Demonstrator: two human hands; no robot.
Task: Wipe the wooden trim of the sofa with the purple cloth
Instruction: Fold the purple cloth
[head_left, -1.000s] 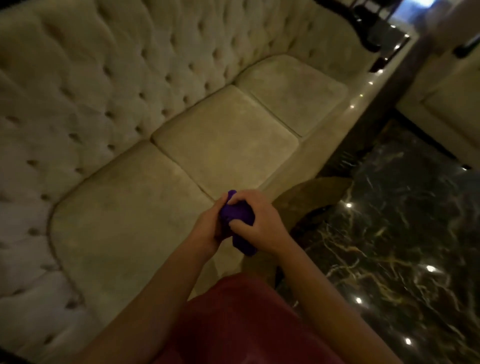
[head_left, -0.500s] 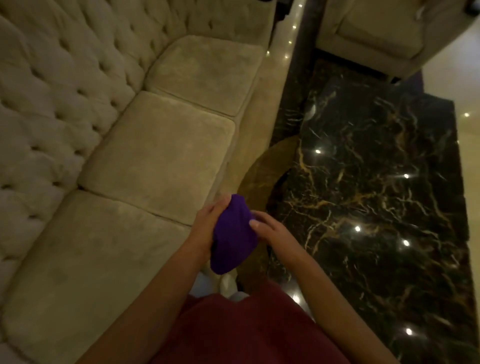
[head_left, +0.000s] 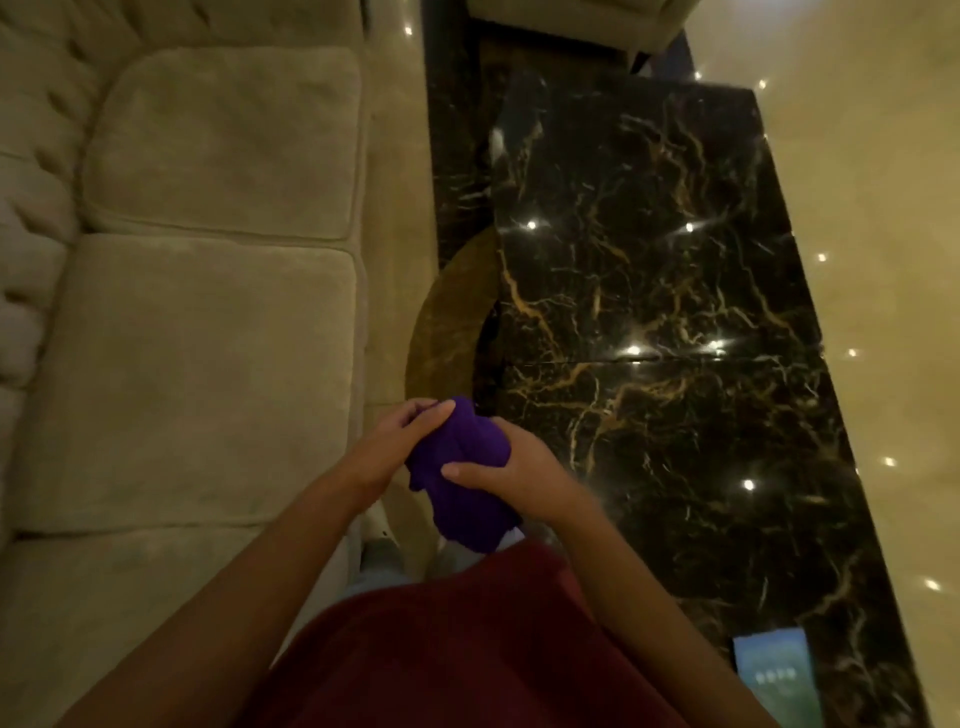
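The sofa (head_left: 197, 364) filled the left of the view, pale tufted back at the far left and two flat seat cushions running toward its front edge. No wooden trim could be made out here; the sofa's front face dropped out of sight below the cushions, so the trim probably lay lower or off frame.

Just right of that edge, in front of the body, the left hand (head_left: 395, 441) was closed on the near upper corner of the cloth (head_left: 462, 483), thumb and fingers pinching the fabric. The cloth was bunched and purple, held in the air between both hands, touching neither sofa nor desk. The right hand (head_left: 514, 478) clamped it from the other side, thumb laid across the top.

The step in hand seemed to be readying the cloth. Done well, it would mean folding the bunch into a flat pad with a clean face outward, then settling it in one hand so the palm could press evenly, leaving the other free to steady against a cushion while bending down.

Further right stood the black marble desk (head_left: 675, 312), close to the sofa, with a phone-like item (head_left: 774, 675) at its near corner; the narrow gap would call for careful footing.
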